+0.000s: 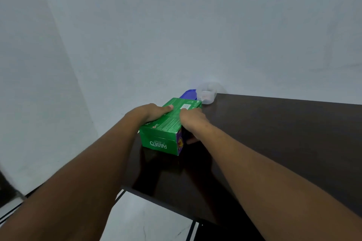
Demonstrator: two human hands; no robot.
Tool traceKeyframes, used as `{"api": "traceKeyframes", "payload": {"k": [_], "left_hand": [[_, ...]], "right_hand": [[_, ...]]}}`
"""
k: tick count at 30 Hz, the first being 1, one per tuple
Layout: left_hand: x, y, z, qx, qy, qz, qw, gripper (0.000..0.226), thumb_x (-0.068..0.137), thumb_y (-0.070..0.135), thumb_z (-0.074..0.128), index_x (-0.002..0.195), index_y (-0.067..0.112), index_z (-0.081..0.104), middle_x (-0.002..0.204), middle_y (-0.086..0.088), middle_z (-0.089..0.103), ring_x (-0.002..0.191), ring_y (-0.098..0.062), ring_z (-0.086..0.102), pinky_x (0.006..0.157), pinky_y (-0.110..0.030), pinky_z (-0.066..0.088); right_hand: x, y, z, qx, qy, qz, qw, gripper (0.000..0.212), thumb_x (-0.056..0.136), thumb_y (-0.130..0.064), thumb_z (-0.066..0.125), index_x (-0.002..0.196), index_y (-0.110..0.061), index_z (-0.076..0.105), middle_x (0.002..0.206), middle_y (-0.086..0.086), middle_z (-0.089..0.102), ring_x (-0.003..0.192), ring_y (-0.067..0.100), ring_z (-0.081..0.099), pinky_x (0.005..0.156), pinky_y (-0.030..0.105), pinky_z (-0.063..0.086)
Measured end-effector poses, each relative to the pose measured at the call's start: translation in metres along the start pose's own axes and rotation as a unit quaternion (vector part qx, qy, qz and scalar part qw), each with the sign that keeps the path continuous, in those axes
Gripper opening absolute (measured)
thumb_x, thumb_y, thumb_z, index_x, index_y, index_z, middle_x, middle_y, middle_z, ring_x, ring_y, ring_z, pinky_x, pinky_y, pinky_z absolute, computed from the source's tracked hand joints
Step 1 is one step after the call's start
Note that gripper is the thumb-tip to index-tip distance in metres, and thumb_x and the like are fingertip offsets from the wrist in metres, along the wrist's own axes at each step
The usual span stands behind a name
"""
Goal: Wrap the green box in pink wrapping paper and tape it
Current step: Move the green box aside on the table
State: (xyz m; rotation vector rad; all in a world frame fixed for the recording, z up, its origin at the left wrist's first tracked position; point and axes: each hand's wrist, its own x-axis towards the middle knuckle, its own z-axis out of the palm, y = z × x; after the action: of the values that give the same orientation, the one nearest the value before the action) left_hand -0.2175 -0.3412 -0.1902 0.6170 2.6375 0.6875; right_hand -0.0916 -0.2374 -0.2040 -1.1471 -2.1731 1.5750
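The green box [168, 125], printed PASEO on its near end and purple on its right side, lies on the dark table [274, 133] near the table's left edge. My left hand [148, 112] grips its left side, thumb laid across the top. My right hand [193, 120] holds the right side, fingers curled down the purple face and thumb on top. No pink wrapping paper or tape shows in the head view.
Behind the box lie a blue lid [189, 94] and a clear plastic container [207, 93] at the table's far corner, against the pale wall. The table's left edge drops to a white tiled floor [141, 219].
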Motion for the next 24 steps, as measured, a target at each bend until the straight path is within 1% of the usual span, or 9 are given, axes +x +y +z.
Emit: {"api": "traceKeyframes", "payload": {"k": [4,7,10,13,15,17,19,22,24], "left_hand": [[0.004,0.001,-0.004,0.01,-0.016,-0.004,1.0,0.089,0.086,0.082,0.043,0.129,0.007,0.062,0.122,-0.016,0.066,0.102,-0.032,0.067,0.102,-0.045,0.049],[0.003,0.009,-0.005,0.025,0.016,-0.003,1.0,0.1,0.087,0.086,0.032,0.144,0.005,0.052,0.144,-0.02,0.054,0.125,-0.038,0.057,0.11,-0.052,0.042],[0.002,0.029,-0.009,0.063,0.08,0.026,0.994,0.106,0.088,0.086,0.022,0.149,0.001,0.043,0.151,-0.023,0.046,0.131,-0.041,0.051,0.108,-0.051,0.042],[0.003,0.061,-0.009,0.113,0.118,0.068,0.984,0.128,0.067,0.1,0.01,0.145,0.006,0.049,0.15,-0.02,0.048,0.131,-0.04,0.049,0.109,-0.052,0.04],[0.005,0.088,-0.003,0.141,0.119,0.097,0.978,0.13,0.061,0.101,0.006,0.138,0.008,0.054,0.148,-0.018,0.051,0.129,-0.04,0.05,0.108,-0.051,0.04],[0.0,0.121,0.007,0.157,0.112,0.13,0.972,0.12,0.064,0.1,0.007,0.123,0.009,0.059,0.141,-0.019,0.055,0.123,-0.039,0.053,0.106,-0.051,0.041],[-0.005,0.157,0.02,0.162,0.108,0.155,0.969,0.111,0.065,0.099,0.01,0.114,0.012,0.059,0.135,-0.017,0.058,0.119,-0.039,0.054,0.105,-0.053,0.042],[-0.01,0.211,0.048,0.166,0.099,0.194,0.962,0.108,0.076,0.093,0.013,0.137,0.014,0.055,0.147,-0.014,0.052,0.132,-0.038,0.046,0.109,-0.054,0.038],[-0.014,0.245,0.072,0.174,0.085,0.222,0.956,0.096,0.087,0.083,0.015,0.15,0.017,0.045,0.156,-0.012,0.043,0.142,-0.037,0.037,0.114,-0.055,0.033]], "right_hand": [[0.002,0.002,-0.008,0.022,-0.016,0.002,1.0,0.072,0.088,-0.059,0.047,0.142,-0.012,0.033,0.129,0.01,0.054,0.092,0.037,0.066,0.057,0.056,0.06],[0.003,0.007,-0.024,-0.005,-0.008,-0.009,1.0,0.083,0.088,-0.072,0.04,0.145,-0.011,0.031,0.134,0.012,0.053,0.094,0.037,0.065,0.069,0.053,0.061],[0.008,0.013,-0.048,-0.04,0.018,-0.029,0.999,0.082,0.089,-0.073,0.038,0.143,-0.012,0.035,0.131,0.012,0.057,0.096,0.036,0.066,0.079,0.05,0.06],[0.01,0.017,-0.077,-0.074,0.052,-0.051,0.995,0.08,0.088,-0.073,0.035,0.142,-0.014,0.042,0.133,0.01,0.058,0.106,0.034,0.065,0.091,0.049,0.055],[0.009,0.019,-0.101,-0.104,0.079,-0.068,0.989,0.08,0.091,-0.073,0.028,0.142,-0.013,0.043,0.135,0.01,0.058,0.111,0.033,0.063,0.095,0.048,0.052],[0.006,0.023,-0.129,-0.143,0.11,-0.085,0.98,0.08,0.095,-0.073,0.023,0.143,-0.012,0.043,0.138,0.011,0.056,0.116,0.033,0.061,0.094,0.042,0.05],[0.003,0.03,-0.162,-0.184,0.138,-0.097,0.968,0.079,0.097,-0.071,0.021,0.144,-0.012,0.042,0.143,0.01,0.053,0.123,0.032,0.056,0.085,0.039,0.043],[-0.002,0.045,-0.218,-0.261,0.174,-0.106,0.943,0.071,0.099,-0.068,0.025,0.14,-0.014,0.048,0.136,0.008,0.058,0.12,0.03,0.057,0.08,0.039,0.04],[-0.005,0.059,-0.258,-0.318,0.205,-0.099,0.92,0.057,0.1,-0.063,0.034,0.126,-0.017,0.055,0.124,0.005,0.062,0.111,0.028,0.059,0.077,0.037,0.042]]}}
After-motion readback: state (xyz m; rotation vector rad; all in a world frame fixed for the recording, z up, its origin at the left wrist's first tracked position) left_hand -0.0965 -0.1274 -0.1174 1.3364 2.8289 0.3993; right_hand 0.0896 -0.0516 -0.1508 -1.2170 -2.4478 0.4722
